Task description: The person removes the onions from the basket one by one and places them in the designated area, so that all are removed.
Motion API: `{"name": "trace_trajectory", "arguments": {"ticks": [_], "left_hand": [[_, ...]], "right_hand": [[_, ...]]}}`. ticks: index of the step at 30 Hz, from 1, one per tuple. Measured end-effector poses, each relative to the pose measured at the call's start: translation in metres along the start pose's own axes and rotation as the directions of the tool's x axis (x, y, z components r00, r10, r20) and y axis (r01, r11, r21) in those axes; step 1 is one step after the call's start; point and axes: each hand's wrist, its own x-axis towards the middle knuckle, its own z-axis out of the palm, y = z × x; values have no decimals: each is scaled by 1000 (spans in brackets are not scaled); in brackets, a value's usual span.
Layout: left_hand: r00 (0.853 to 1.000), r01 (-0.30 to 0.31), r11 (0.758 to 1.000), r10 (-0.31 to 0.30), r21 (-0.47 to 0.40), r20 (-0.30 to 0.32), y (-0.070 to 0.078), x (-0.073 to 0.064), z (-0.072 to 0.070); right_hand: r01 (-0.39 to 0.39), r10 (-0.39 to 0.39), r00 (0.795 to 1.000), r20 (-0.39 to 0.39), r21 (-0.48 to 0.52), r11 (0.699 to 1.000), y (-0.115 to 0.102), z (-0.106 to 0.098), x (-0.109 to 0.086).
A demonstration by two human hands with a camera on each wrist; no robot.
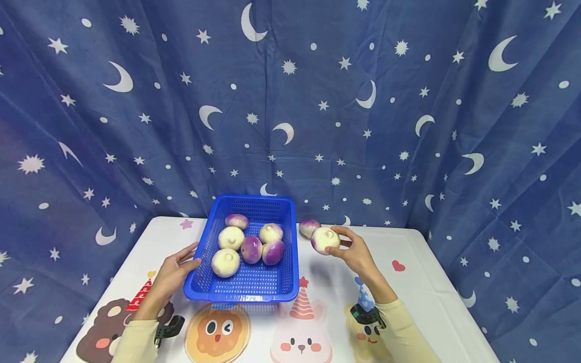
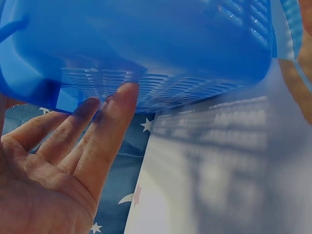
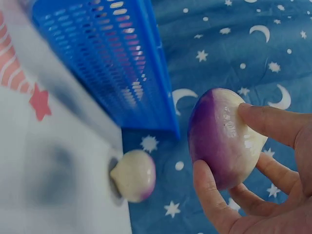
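My right hand (image 1: pixel 358 254) grips a purple-and-white turnip (image 1: pixel 325 240) between thumb and fingers, raised above the table to the right of the blue basket (image 1: pixel 255 297). In the right wrist view, the held turnip (image 3: pixel 226 139) shows its purple side and pale end. My left hand (image 1: pixel 174 269) holds the basket's left edge, its thumb at the rim and its fingers against the outer wall (image 2: pixel 161 92). Inside the basket lie several turnips (image 1: pixel 231 237), some purple side up, others pale side up. Another turnip (image 1: pixel 309 228) rests on the table just beyond the held one.
A white tablecloth (image 1: pixel 431 282) with printed cartoon figures covers the table. Behind it hangs a dark blue curtain (image 1: pixel 317 141) with stars and moons, close to the table's back edge. Each wrist wears a black strap (image 1: pixel 169 328).
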Motion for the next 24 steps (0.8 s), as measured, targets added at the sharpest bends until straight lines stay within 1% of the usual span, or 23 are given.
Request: {"name": "trace_trajectory", "arguments": {"ticks": [2, 3, 9, 10, 16, 18, 24], "left_hand": [[1000, -3, 1000, 3, 2, 0, 1, -1, -1], [1000, -6, 1000, 6, 2, -1, 1, -1, -1], [1000, 3, 1000, -3, -2, 6, 0, 0, 0], [1000, 7, 1000, -7, -1, 7, 0, 0, 0], [1000, 10, 1000, -10, 6, 4, 1, 0, 0], [1000, 7, 1000, -7, 3, 2, 1, 0, 0], [1000, 7, 1000, -7, 8, 2, 1, -1, 1]], "right_hand": [[-15, 15, 1000, -14, 6, 1000, 4, -1, 2], [-24, 24, 1000, -16, 10, 1000, 1, -2, 1], [-78, 80, 996, -46, 32, 996, 18, -6, 13], [-87, 90, 995, -50, 46, 995, 25, -6, 17], [-135, 145, 988, -61, 148, 980, 41, -4, 32], [-138, 149, 986, -70, 147, 979, 46, -3, 37], [-159, 166, 981, -97, 77, 984, 60, -1, 48]]}}
